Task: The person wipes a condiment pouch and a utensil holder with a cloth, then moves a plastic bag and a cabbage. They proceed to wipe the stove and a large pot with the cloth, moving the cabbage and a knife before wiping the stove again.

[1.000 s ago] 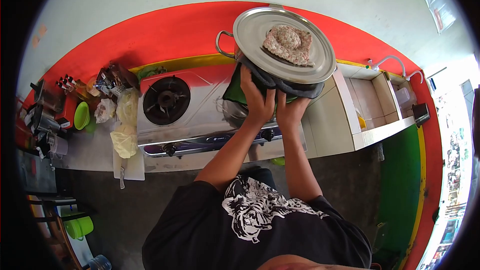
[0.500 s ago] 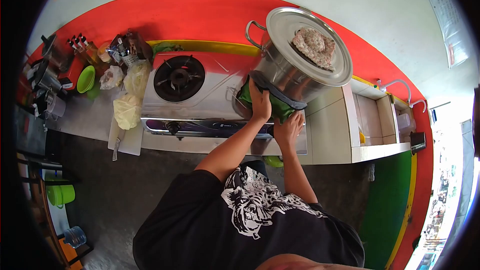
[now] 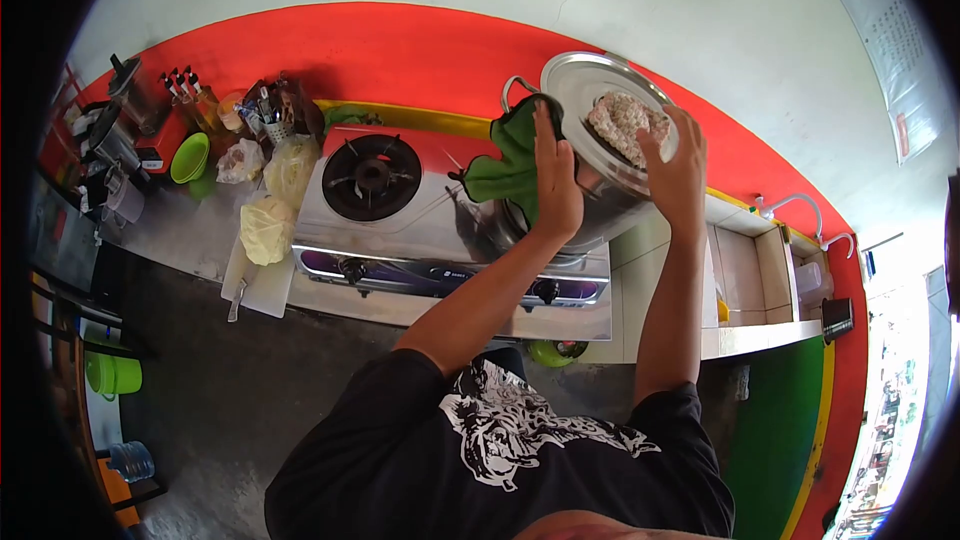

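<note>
The green cloth (image 3: pixel 497 172) with dark edging hangs from my left hand (image 3: pixel 558 185), whose long fingers point up and press it against the side of the large steel pot (image 3: pixel 600 208). On top of the pot is a round metal lid (image 3: pixel 577 75), bearing a mottled, knitted-looking pad (image 3: pixel 622 125). My right hand (image 3: pixel 680 170) reaches over the lid's right side. Its thumb and fingers curve around the pad's right edge, and the exact contact is partly hidden. The pot stands on the right side of a two-burner gas stove (image 3: pixel 450 230).
Left of the pot is a bare burner (image 3: pixel 372 177). A knife (image 3: pixel 237 302) lies on a white cutting board (image 3: pixel 265 290), near a yellowish plastic bag (image 3: pixel 267 230). Green bowls (image 3: pixel 190 158) and utensils crowd the left counter. A tiled sink (image 3: pixel 740 270) lies to the right.
My right hand has left the green cloth and risen to the pad on the lid. My left hand has moved higher along the pot with the cloth. The camera view has shifted slightly.
</note>
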Available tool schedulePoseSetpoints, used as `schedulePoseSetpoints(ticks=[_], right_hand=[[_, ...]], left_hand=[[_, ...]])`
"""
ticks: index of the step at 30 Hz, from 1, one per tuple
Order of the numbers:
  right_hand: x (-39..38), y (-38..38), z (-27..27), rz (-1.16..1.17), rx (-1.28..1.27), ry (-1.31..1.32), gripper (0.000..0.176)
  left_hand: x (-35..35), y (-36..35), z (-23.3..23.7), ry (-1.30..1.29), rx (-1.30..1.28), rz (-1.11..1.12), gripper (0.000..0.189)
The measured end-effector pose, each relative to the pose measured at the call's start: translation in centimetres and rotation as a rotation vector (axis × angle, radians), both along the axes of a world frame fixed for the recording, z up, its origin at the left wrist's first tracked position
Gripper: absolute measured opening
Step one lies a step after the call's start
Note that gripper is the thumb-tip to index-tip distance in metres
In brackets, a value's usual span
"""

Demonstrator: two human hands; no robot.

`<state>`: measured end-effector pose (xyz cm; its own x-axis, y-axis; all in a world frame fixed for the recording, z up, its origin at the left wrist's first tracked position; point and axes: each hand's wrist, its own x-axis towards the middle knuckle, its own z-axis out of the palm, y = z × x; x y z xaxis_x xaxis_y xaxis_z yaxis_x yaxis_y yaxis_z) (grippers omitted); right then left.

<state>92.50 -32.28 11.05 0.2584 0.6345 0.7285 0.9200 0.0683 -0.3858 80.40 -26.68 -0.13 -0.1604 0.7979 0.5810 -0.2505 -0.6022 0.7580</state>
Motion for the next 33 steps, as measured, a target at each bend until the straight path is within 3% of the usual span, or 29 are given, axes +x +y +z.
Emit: schedulePoseSetpoints(ticks=[2,3,4,6,7,8,10,16,20,22,24,26,29,30,32,33], right_hand=[[1.9,2.1,-1.5,0.059,-0.273,-0.201,0.062],[2.4,2.2,-2.2,0.068,-0.472,-0.157,0.073],[2.2,2.1,-2.2,0.072,-0.475,-0.161,0.073],[1.7,2.0,-1.7,0.061,-0.665,-0.175,0.073],[1.5,1.8,-1.6,0.071,-0.674,-0.191,0.073],[1.5,1.6,-1.6,0.077,-0.686,-0.188,0.073],[1.4,1.7,-1.5,0.076,-0.675,-0.208,0.071],[1.4,2.0,-1.6,0.096,-0.668,-0.196,0.073],[1.2,2.1,-1.4,0.100,-0.673,-0.162,0.073],[1.2,2.0,-1.1,0.095,-0.669,-0.147,0.072],[0.9,2.4,-0.8,0.075,-0.653,-0.119,0.071],[0.5,1.5,-0.9,0.031,-0.656,-0.075,0.070],[0.4,1.8,-0.5,0.039,-0.639,-0.061,0.070],[0.3,1.9,-0.4,0.005,-0.620,-0.046,0.070],[0.2,1.7,-0.4,-0.006,-0.657,-0.045,0.070],[0.1,1.7,-0.2,-0.025,-0.651,-0.040,0.070]], left_hand=[[-0.8,0.6,1.5,-0.540,-0.075,-0.443,0.065],[-0.9,3.6,-0.9,-0.440,-0.142,-0.520,0.069],[-0.6,6.0,-2.5,-0.394,-0.280,-0.484,0.078],[-4.0,3.8,4.9,-0.382,-0.415,-0.588,0.086],[-4.1,5.7,4.4,-0.272,-0.428,-0.553,0.094],[-5.3,7.0,5.3,-0.317,-0.528,-0.756,0.095],[-6.1,10.4,5.6,-0.279,-0.610,-0.894,0.098],[-5.0,16.9,6.0,-0.028,-0.826,-0.980,0.105],[-4.2,17.6,6.2,0.107,-0.807,-0.900,0.104],[-4.7,16.1,6.0,0.101,-0.781,-0.981,0.103],[-5.1,14.4,5.3,0.232,-0.531,-0.785,0.101],[-5.4,14.2,3.1,0.283,-0.446,-0.825,0.099],[-7.4,11.7,3.4,0.555,-0.141,-0.465,0.083],[-7.7,11.4,3.1,0.566,-0.113,-0.494,0.083],[-8.8,11.1,2.4,0.982,0.247,-0.029,0.071],[-9.5,11.7,2.2,0.841,0.242,-0.124,0.062]])
